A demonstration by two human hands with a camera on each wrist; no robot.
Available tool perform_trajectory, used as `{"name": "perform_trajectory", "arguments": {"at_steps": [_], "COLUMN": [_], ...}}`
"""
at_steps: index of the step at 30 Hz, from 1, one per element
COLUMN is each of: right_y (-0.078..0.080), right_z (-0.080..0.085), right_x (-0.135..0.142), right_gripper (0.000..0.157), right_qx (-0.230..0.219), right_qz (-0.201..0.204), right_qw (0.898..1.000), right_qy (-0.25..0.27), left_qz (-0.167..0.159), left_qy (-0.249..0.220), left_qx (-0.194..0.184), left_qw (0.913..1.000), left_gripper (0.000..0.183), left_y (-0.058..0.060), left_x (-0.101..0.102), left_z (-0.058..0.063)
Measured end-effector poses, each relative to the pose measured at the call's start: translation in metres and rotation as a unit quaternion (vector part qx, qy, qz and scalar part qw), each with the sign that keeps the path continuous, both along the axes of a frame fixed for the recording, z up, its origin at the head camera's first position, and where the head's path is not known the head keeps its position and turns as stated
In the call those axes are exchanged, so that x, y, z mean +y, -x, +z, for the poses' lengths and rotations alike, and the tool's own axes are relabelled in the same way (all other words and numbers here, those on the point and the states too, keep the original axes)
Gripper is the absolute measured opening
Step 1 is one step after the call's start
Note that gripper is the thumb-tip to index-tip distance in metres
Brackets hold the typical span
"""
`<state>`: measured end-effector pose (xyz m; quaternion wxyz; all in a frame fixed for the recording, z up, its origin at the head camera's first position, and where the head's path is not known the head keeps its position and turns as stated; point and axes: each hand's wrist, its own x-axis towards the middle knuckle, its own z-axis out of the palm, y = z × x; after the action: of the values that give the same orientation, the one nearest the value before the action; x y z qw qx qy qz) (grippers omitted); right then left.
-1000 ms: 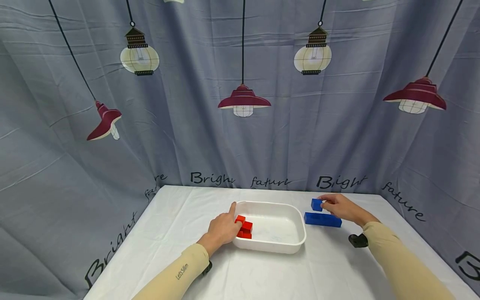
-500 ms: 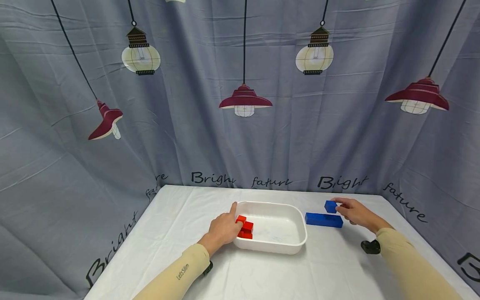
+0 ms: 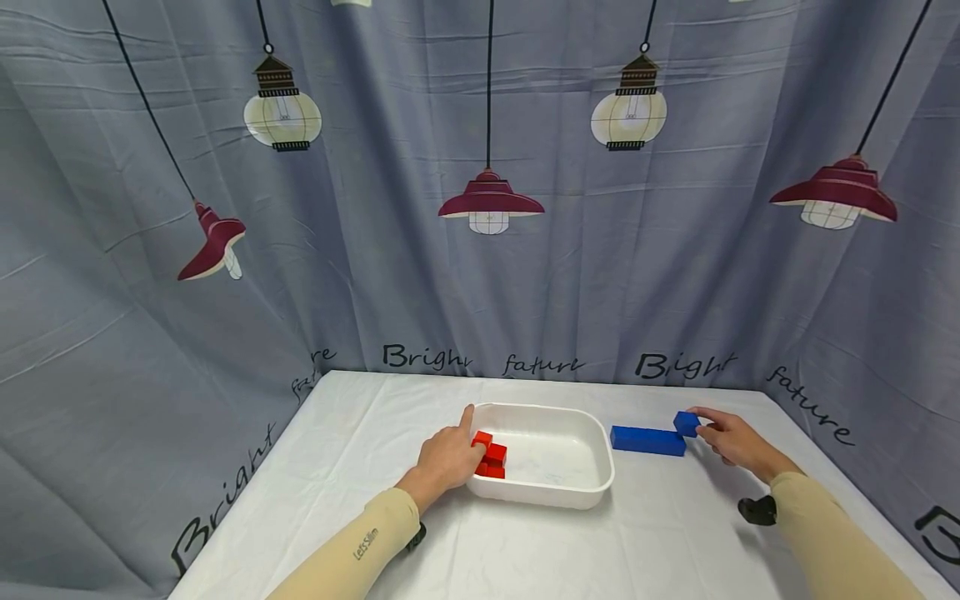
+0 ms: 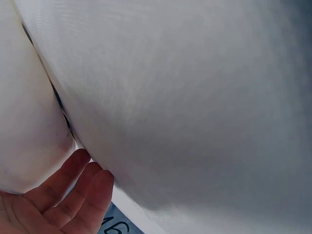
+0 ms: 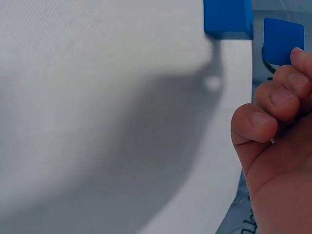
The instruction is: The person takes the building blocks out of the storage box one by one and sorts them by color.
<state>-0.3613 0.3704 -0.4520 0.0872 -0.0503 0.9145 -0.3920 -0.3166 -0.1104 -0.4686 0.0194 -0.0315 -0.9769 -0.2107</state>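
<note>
At the left end of a white plastic tray (image 3: 539, 495), my left hand (image 3: 444, 458) grips the rim, with its thumb inside and index finger pointing along the edge. Several red cubes (image 3: 494, 454) sit beside that thumb. The left wrist view shows the other fingers (image 4: 73, 197) against the tray's outer side. My right hand (image 3: 738, 446) pinches a small blue cube (image 3: 686, 423) between thumb and fingertips, close by the right end of a long blue bar (image 3: 647, 440). In the right wrist view the held cube (image 5: 283, 41) is apart from the bar (image 5: 226, 19).
A white cloth (image 3: 525, 554) covers the table. Behind it hangs a grey-blue curtain (image 3: 420, 283) printed with lamps and lettering. The blue bar lies just right of the tray, near the table's back edge.
My right hand has carried the blue cube rightward and slightly toward me, from behind the bar's left part to its right end. The left hand, tray and red cubes stay put.
</note>
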Motion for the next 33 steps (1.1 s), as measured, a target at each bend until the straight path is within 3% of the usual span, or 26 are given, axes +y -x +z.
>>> {"name": "perform_trajectory", "arguments": {"at_steps": [13, 33], "right_y": [-0.001, -0.004], "right_z": [-0.019, -0.024], "right_x": [0.013, 0.009], "right_gripper": [0.052, 0.056], "right_qx": [-0.015, -0.02], "right_qz": [-0.044, -0.031], "right_qw": [0.999, 0.999], "right_qy": [-0.01, -0.036], "left_qz": [0.003, 0.001], "left_qy": [0.002, 0.006], "left_qx": [0.004, -0.001], "left_qw": [1.0, 1.0], "left_gripper": [0.072, 0.072], "left_y": [0.001, 0.0], "left_x": [0.002, 0.0], "left_z": [-0.002, -0.001]}}
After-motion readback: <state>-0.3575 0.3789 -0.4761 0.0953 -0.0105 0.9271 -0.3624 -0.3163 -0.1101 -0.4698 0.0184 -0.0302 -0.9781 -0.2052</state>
